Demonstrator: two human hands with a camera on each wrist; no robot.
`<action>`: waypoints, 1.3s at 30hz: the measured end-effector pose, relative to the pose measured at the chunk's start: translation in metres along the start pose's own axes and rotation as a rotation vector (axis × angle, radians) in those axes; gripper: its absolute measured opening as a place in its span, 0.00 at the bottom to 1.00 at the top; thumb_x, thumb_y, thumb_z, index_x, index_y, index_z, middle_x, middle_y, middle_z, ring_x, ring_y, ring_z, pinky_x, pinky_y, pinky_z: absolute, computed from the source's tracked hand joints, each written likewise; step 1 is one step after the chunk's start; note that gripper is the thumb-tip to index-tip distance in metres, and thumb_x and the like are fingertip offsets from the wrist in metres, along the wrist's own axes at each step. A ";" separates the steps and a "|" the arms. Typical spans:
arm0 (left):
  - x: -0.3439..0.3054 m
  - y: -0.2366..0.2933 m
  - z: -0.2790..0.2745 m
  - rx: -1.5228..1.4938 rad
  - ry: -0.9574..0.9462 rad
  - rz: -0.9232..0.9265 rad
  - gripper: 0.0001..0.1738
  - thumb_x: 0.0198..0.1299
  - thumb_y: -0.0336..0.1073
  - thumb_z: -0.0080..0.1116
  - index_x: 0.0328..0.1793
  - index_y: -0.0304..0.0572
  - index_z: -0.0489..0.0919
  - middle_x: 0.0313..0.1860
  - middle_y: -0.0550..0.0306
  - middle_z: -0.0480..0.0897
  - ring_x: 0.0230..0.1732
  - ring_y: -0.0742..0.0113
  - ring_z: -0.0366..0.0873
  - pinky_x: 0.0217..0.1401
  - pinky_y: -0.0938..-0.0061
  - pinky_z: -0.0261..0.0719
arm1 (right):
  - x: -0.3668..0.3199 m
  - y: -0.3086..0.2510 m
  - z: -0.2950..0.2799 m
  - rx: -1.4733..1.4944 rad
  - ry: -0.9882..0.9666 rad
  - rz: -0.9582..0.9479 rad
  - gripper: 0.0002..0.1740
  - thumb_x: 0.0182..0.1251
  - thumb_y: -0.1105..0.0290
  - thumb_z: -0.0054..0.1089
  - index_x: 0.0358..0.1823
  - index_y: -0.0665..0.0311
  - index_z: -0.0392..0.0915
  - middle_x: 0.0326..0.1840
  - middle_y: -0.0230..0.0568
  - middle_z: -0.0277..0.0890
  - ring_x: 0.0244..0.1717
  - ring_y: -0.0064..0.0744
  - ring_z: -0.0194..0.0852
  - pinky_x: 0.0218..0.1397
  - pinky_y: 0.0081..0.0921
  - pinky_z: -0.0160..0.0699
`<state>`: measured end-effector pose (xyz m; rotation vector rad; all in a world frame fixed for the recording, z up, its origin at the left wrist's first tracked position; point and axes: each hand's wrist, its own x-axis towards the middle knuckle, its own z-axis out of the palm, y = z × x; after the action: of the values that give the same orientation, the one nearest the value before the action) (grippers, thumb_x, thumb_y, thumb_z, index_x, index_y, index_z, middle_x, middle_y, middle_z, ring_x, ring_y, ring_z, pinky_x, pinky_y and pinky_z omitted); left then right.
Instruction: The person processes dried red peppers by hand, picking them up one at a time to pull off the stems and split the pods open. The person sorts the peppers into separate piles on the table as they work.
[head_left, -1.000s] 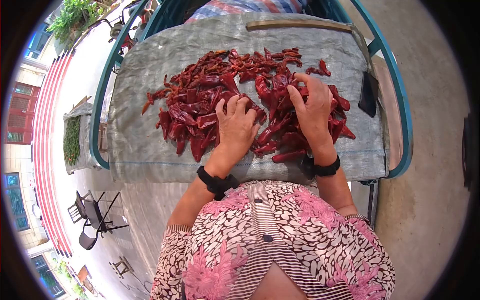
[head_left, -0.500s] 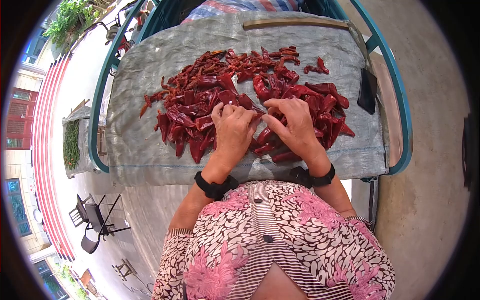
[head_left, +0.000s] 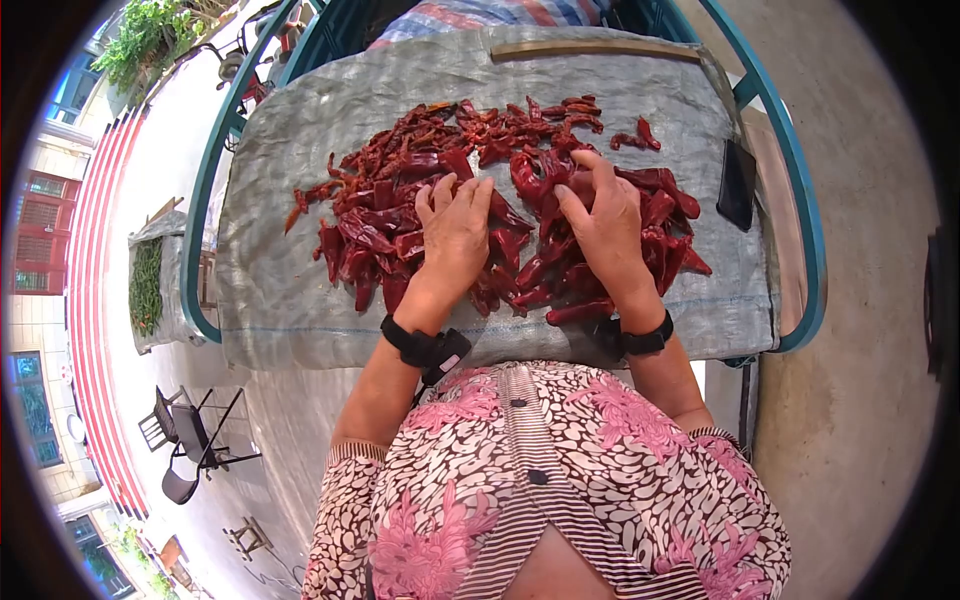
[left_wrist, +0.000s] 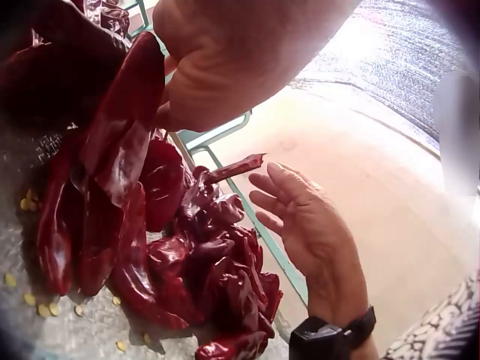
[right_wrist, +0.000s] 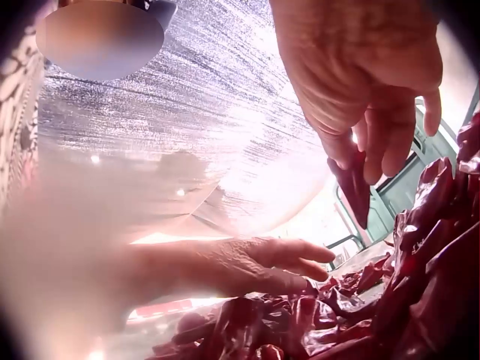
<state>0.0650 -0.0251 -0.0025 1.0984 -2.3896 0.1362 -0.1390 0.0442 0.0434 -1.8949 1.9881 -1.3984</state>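
Note:
Glossy dark red peppers lie heaped on a grey woven sheet, with smaller shrivelled ones along the far side. Over the heap's middle, the left hand rests its extended fingers at the peppers; its fingertips show in the right wrist view. The right hand is above the right-hand part, thumb and index finger apart in the head view. One red pepper hangs pinched at the right hand's fingers in the right wrist view. Pale seeds dot the sheet.
A black phone lies at the sheet's right side, and a wooden strip along its far edge. Teal metal rails flank the surface. Folding chairs and a sack of green produce stand at left.
Half a second ago the hands were close together; now they are farther apart. The right hand moved left, then back right and slightly farther away. The left hand shifted slightly left and away.

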 end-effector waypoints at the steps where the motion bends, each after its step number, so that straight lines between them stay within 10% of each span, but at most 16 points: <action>1: 0.002 -0.001 0.007 0.053 -0.004 0.010 0.27 0.62 0.27 0.60 0.69 0.48 0.78 0.58 0.57 0.83 0.68 0.48 0.72 0.77 0.45 0.53 | 0.000 0.001 0.002 0.031 0.037 0.050 0.18 0.66 0.68 0.69 0.56 0.55 0.80 0.43 0.34 0.84 0.45 0.37 0.81 0.67 0.41 0.66; 8: 0.020 -0.005 0.009 0.079 -0.221 0.027 0.15 0.60 0.30 0.65 0.53 0.57 0.86 0.47 0.65 0.84 0.63 0.56 0.75 0.79 0.41 0.50 | -0.011 0.006 -0.008 -0.019 0.006 0.013 0.22 0.65 0.68 0.68 0.61 0.56 0.79 0.46 0.33 0.84 0.49 0.38 0.80 0.68 0.43 0.65; 15: 0.021 0.001 -0.044 -0.104 0.042 0.061 0.06 0.56 0.31 0.70 0.39 0.53 0.88 0.35 0.67 0.84 0.52 0.62 0.78 0.78 0.45 0.52 | -0.012 -0.018 -0.017 -0.074 -0.041 -0.296 0.19 0.64 0.67 0.72 0.56 0.55 0.83 0.46 0.34 0.83 0.52 0.40 0.78 0.63 0.43 0.68; 22: 0.006 0.017 -0.062 -0.343 0.134 -0.050 0.13 0.54 0.32 0.74 0.46 0.50 0.86 0.37 0.64 0.83 0.51 0.60 0.77 0.77 0.52 0.56 | -0.017 -0.015 -0.015 -0.064 -0.257 -0.206 0.14 0.68 0.63 0.69 0.53 0.54 0.84 0.46 0.35 0.83 0.52 0.42 0.77 0.63 0.43 0.67; 29: -0.020 0.046 -0.029 -0.139 -0.190 0.148 0.15 0.52 0.48 0.76 0.38 0.47 0.87 0.50 0.60 0.77 0.60 0.58 0.70 0.73 0.47 0.56 | -0.013 -0.003 -0.011 -0.175 0.034 -0.054 0.27 0.68 0.64 0.68 0.68 0.57 0.76 0.61 0.43 0.81 0.62 0.48 0.75 0.71 0.46 0.64; 39: -0.016 0.045 -0.048 -0.336 -0.127 0.091 0.10 0.60 0.35 0.66 0.47 0.43 0.84 0.47 0.56 0.82 0.51 0.56 0.78 0.58 0.57 0.71 | -0.037 -0.009 -0.028 0.047 -0.118 -0.105 0.20 0.69 0.66 0.69 0.60 0.61 0.82 0.56 0.44 0.81 0.49 0.43 0.81 0.53 0.37 0.81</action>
<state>0.0603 0.0300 0.0370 0.8630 -2.4573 -0.3023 -0.1397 0.0914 0.0465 -2.0366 1.8117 -1.3106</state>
